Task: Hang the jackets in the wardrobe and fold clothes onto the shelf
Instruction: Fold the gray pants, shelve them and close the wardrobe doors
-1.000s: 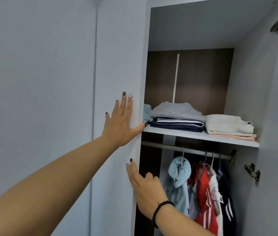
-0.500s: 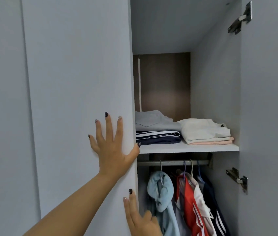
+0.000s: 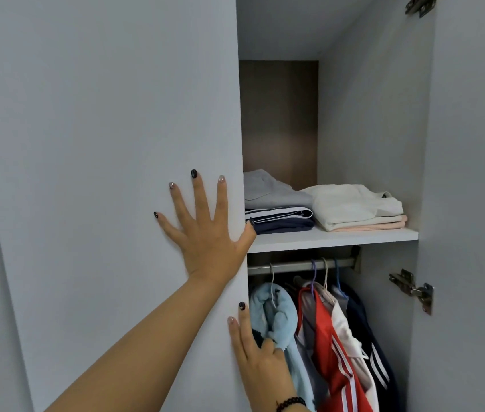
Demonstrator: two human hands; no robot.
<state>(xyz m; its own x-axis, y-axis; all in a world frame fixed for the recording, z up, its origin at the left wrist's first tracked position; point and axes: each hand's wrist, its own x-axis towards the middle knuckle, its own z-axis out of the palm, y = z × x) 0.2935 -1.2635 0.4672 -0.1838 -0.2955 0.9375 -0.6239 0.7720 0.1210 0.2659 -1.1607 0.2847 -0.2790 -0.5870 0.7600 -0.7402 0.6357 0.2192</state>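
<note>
My left hand (image 3: 208,245) lies flat with spread fingers on the grey left wardrobe door (image 3: 101,144), its thumb hooked round the door's edge. Lower down, my right hand (image 3: 260,361) touches the same edge with straight fingers. Inside, the white shelf (image 3: 333,237) carries two folded piles: a grey garment (image 3: 271,191) on a navy one (image 3: 279,220), and a white garment (image 3: 354,206) on a pink one (image 3: 384,226). Under the shelf, a light blue jacket (image 3: 274,316), a red jacket (image 3: 333,352) and a navy jacket (image 3: 375,352) hang on the rail (image 3: 294,264).
The right wardrobe door (image 3: 473,203) stands open at the right, with a metal hinge (image 3: 413,288) sticking out at jacket height and another hinge (image 3: 419,4) at the top. The left door covers the left part of the wardrobe's inside.
The left door has swung toward the wardrobe under both hands, so the visible opening is narrower and the left end of the shelf is now hidden.
</note>
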